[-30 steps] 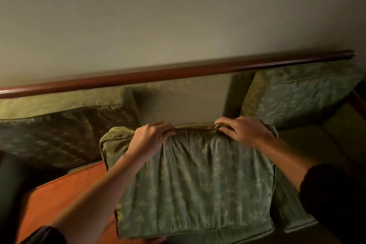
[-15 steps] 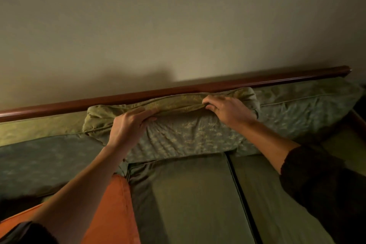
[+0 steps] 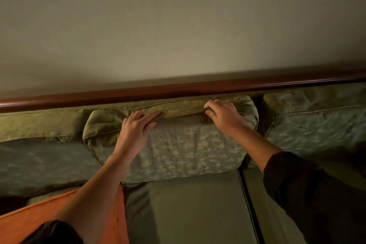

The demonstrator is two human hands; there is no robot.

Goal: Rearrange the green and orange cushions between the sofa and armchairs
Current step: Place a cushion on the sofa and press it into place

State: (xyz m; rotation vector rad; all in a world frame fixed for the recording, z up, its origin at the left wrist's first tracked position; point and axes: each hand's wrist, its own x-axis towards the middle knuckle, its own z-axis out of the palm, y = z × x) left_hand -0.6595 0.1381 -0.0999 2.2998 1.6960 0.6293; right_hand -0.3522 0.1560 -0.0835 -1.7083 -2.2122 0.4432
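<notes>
Sofa (image 3: pixel 188 208) backrest: both hands (image 3: pixel 136 127) (image 3: pixel 222 114) pinch green cushion's (image 3: pixel 190 148) top seam.

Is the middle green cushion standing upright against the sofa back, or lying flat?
Upright. The middle green cushion stands on the seat against the backrest under the wooden rail, left hand and right hand on its top edge.

The green cushion (image 3: pixel 184 144) is woven patterned cloth with faint sheen; the sofa rail (image 3: pixel 178 90) is glossy dark wood.
</notes>
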